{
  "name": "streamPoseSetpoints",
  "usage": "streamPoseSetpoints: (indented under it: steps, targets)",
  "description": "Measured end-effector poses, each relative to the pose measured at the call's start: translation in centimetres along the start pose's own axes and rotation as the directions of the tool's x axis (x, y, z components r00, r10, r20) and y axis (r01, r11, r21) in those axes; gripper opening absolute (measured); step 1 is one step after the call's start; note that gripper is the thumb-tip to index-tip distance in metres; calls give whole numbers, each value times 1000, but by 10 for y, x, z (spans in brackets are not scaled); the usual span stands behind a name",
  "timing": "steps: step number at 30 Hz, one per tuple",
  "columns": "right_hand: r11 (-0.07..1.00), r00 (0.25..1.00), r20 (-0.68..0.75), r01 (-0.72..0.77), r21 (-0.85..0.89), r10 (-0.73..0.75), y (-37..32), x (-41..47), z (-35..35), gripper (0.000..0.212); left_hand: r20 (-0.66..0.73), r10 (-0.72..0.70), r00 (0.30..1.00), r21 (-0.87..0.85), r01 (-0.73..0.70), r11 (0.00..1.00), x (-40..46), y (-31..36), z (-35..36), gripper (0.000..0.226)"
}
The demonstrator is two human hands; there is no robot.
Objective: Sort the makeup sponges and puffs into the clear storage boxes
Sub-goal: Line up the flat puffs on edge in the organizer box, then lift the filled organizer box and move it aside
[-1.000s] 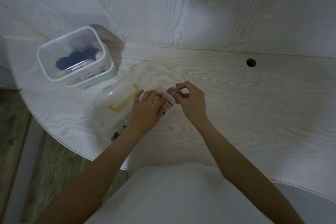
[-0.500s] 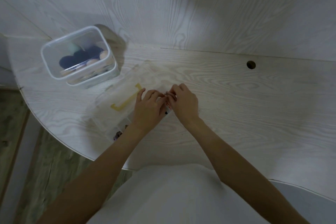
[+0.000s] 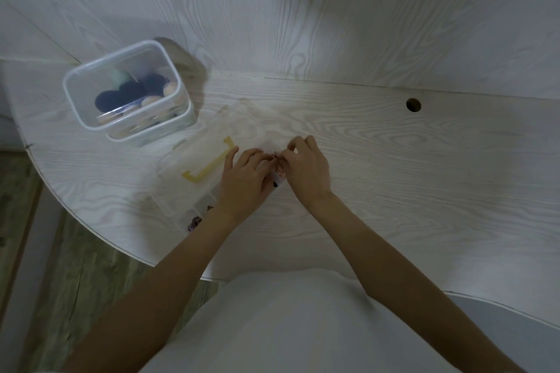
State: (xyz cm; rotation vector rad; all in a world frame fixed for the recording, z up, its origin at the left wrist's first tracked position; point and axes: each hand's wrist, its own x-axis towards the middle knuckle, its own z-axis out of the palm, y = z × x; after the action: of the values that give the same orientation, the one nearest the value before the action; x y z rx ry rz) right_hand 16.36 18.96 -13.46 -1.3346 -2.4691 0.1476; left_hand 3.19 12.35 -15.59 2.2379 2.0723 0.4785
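Down near the front edge of the pale wooden surface [image 3: 394, 179] lies a flat clear box [image 3: 194, 166] with a yellow handle [image 3: 209, 165] on its lid. The left hand [image 3: 245, 179] rests on the right part of this lid with its fingers spread and lying fairly straight. The right hand [image 3: 306, 166] is just beside it, almost touching, with its fingers curled at the right end of the box, where a small red and white label [image 3: 281, 174] shows between the two hands. Whether those fingers pinch the box edge or a catch there cannot be told. Small dark items show through the near compartments [image 3: 197, 219] of the box, too small to make out.

Farther left, well apart from the hands, stands a taller clear tub [image 3: 81, 109] with no lid on it. Inside it lie dark blue round puffs [image 3: 121, 94], a pale green sponge [image 3: 119, 76] and some beige puffs [image 3: 169, 89]. A round hole [image 3: 413, 105] sits in the surface toward the back right, near the wall.
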Motion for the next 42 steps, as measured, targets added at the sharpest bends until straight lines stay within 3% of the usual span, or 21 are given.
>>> streamPoseSetpoints:
  steps: [3, 9, 14, 19, 23, 25, 29, 34, 37, 39, 42]
  targets:
    - [1000, 1000, -11, -9, 19, 10, 7, -4, -1, 8, 1, -9, 1000, -20, 9, 1000, 1, 1, -1, 31]
    - [991, 984, 178, -48, 122, 26, 8, 4, 3, 12, -27, -104, 994, 32, 105, 994, 13, 3, -6, 23]
    - [997, 994, 81, 73, 16, -74, 16, -3, 5, 22, 0, -115, 993, 63, 115, 991, 14, -1, -5, 28]
    - [996, 978, 202, 61, -58, -48, 11, 3, 6, 10, 7, -97, 995, 71, 96, 993, 12, -3, -4, 23]
    - [984, 973, 223, 21, 179, -61, 15, -2, 1, 16, -13, -82, 997, -94, 80, 992, 5, -10, -7, 25]
    - [945, 969, 246, -49, 324, -35, 17, 2, -5, 22, -47, -169, 984, -198, 157, 967, -6, -17, -16, 29]
    - [766, 912, 395, -331, 551, 110, 8, 33, -14, 33, -105, -479, 872, -303, 431, 850, -42, -43, -38, 34]
    - [565, 711, 685, -635, 526, 161, -12, 75, -2, 47, 5, -762, 647, -292, 730, 618, -94, -64, -50, 41]
    - [558, 720, 667, -639, 529, 193, -13, 72, 10, 47, 27, -793, 609, -267, 769, 582, -103, -57, -51, 51]
    - [505, 720, 651, -665, 550, 239, -5, 62, 9, 49, 54, -821, 569, -353, 780, 517, -100, -50, -51, 63]
    - [443, 731, 625, -672, 593, 273, 17, 41, -4, 52, 170, -850, 498, -622, 723, 300, -88, -39, -56, 86]
